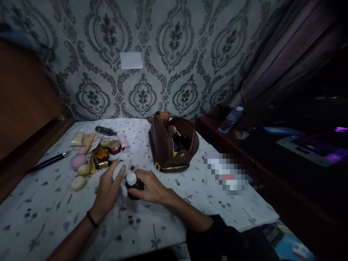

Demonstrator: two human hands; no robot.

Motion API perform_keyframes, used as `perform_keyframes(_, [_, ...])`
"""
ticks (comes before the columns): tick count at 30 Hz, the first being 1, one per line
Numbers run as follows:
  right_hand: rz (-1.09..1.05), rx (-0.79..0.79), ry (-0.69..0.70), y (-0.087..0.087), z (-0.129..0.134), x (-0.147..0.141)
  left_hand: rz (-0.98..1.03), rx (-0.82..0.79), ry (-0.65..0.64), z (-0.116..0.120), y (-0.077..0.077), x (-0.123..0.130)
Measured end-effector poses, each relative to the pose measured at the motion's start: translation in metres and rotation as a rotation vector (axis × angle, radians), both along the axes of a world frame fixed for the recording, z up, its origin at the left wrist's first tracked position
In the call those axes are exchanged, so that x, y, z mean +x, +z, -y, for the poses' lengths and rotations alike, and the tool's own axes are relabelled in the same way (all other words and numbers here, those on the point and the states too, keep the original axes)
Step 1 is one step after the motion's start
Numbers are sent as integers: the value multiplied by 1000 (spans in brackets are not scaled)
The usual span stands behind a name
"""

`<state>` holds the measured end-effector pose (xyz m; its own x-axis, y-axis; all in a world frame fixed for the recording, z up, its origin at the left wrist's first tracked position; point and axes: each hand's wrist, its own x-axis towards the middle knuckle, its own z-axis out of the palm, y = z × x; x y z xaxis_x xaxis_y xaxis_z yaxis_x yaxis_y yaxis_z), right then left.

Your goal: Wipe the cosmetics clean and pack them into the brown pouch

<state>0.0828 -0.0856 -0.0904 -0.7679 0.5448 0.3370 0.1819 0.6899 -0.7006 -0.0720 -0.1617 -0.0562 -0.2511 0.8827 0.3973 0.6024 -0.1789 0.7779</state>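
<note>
My right hand [149,185] is wrapped round a small dark brown bottle [133,188] with a white cap, held upright above the cloth. Just left of it, my left hand [108,188] is closed on a soft white piece that looks like a tissue or wipe [118,172], close beside the bottle. Behind my right hand stands a brown leather bag [160,148], unzipped, with jars and other small things inside. Left of my hands lie cosmetics: a pink egg-shaped item [78,162], a gold-lidded jar [101,154], a dark red jar [114,146] and gold tubes [93,165].
More tubes [87,143], a dark green bottle [105,130] and a black pen-like stick [53,160] lie on the patterned white cloth [152,224]. A blurred-out item [227,174] is at right. A clear plastic bottle [231,119] stands tilted beyond the cloth's right edge.
</note>
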Motion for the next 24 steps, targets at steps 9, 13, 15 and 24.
perform_keyframes(9, [-282, 121, -523, 104, -50, 89, -230, 27, -376, -34, 19, 12])
perform_keyframes(13, [-236, 120, -631, 133, -89, 121, -271, -18, -669, -61, 20, 61])
perform_keyframes(15, [-164, 97, -609, 137, -103, 131, -250, -120, -703, -73, 18, 82])
perform_keyframes(24, [330, 220, -535, 137, -115, 142, -269, -212, -822, -89, -4, 104])
